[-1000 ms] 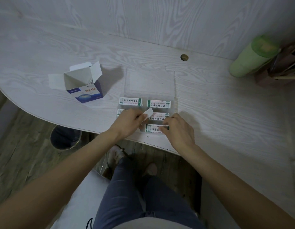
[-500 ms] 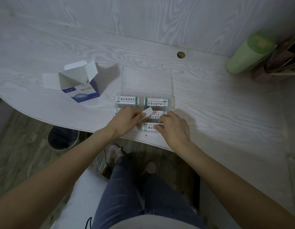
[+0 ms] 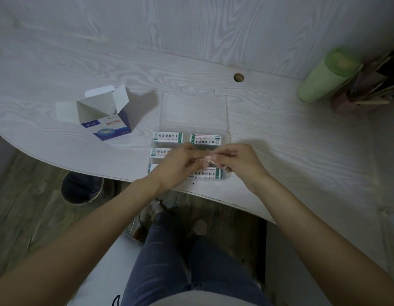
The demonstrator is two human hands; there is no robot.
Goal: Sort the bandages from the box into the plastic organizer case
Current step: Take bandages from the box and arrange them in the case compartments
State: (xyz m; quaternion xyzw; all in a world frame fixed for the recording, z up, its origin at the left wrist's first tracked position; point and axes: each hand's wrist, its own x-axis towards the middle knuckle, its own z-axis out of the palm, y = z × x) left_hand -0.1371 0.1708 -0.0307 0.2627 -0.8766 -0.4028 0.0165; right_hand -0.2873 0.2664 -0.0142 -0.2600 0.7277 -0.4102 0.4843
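A clear plastic organizer case (image 3: 192, 111) lies open at the table's near edge, its lid flat behind it. Wrapped bandages fill several compartments, such as the back left one (image 3: 168, 137) and the back right one (image 3: 206, 139). My left hand (image 3: 178, 165) and my right hand (image 3: 236, 163) meet over the middle right compartment, both pinching a blurred white and pinkish bandage (image 3: 206, 159). They hide the compartments beneath. The blue and white bandage box (image 3: 103, 115) stands open to the left; its inside looks white.
A green cylindrical bottle (image 3: 326, 76) and a brown holder with sticks (image 3: 368, 89) stand at the back right. A round cable hole (image 3: 238, 77) lies behind the case. The curved table edge (image 3: 213, 194) runs just under my hands; a dark bin (image 3: 81, 189) sits on the floor.
My right hand has lifted off the near right compartment and joined my left hand. The bandage, held by the left hand alone before, is now pinched by both.
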